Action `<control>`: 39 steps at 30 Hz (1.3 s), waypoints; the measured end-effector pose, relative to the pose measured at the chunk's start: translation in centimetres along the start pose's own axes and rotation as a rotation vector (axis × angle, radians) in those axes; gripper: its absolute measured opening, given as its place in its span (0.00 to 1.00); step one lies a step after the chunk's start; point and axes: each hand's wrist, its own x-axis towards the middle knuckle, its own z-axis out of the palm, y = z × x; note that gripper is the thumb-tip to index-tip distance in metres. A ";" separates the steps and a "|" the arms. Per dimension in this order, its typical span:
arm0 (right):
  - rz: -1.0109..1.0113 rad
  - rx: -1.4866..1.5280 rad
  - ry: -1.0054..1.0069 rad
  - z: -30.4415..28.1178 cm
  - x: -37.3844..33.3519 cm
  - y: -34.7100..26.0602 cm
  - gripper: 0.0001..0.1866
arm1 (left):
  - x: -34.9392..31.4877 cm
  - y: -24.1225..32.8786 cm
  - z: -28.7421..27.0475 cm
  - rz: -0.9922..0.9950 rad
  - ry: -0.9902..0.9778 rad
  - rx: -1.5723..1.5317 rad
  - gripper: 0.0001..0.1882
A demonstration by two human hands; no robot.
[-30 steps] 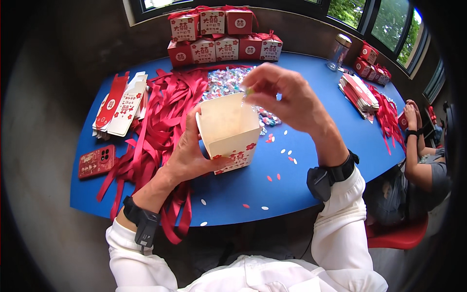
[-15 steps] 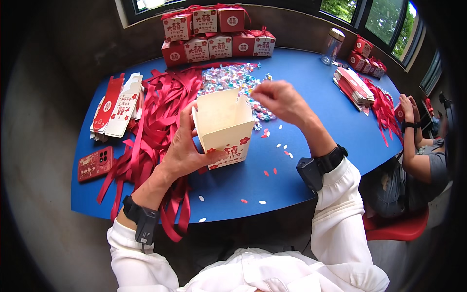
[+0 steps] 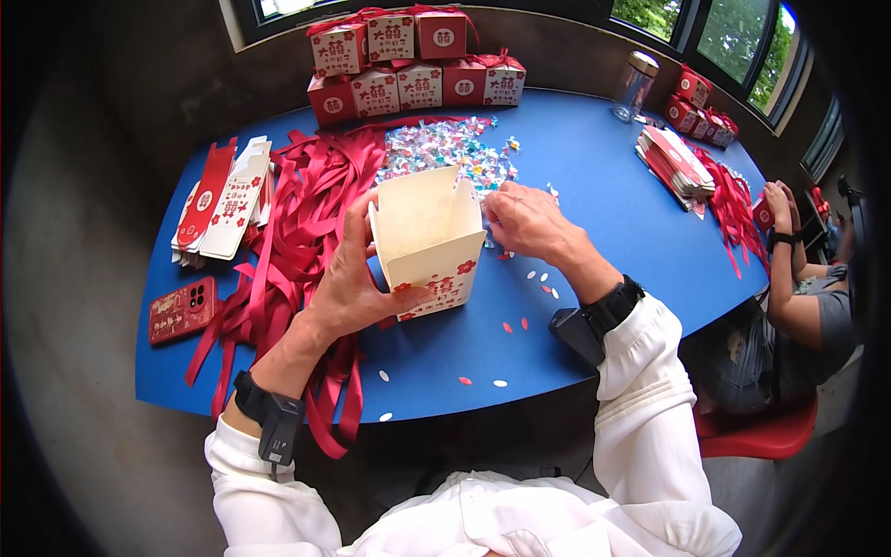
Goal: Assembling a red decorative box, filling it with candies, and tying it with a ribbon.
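A white cardboard gift box (image 3: 429, 265) with red flowers and lettering stands tilted on the blue table, its top flaps up and its mouth facing me. My left hand (image 3: 348, 283) grips it by the left side, thumb across the front. Just right of the box, my right hand (image 3: 531, 221) is lowered with its fingers curled together at the edge of the pile of wrapped candies (image 3: 436, 148). Its fingertips are partly hidden, so what they pinch cannot be made out. The box's bottom inside is out of sight.
Red ribbons (image 3: 306, 213) lie heaped left of the box, beside flat folded cartons (image 3: 223, 204) and a red phone (image 3: 183, 310). Finished boxes (image 3: 418, 88) are stacked at the back. A glass jar (image 3: 635, 88) stands far right; another person's hands (image 3: 780, 204) work at the right edge.
My right hand has come down from above, slightly left, to the candies beside the box. My left hand and the box have hardly moved.
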 end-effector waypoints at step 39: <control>0.068 0.186 -0.165 -2.1 0.2 4.0 0.09 | 0.0 0.6 0.5 0.000 -0.011 -0.010 0.60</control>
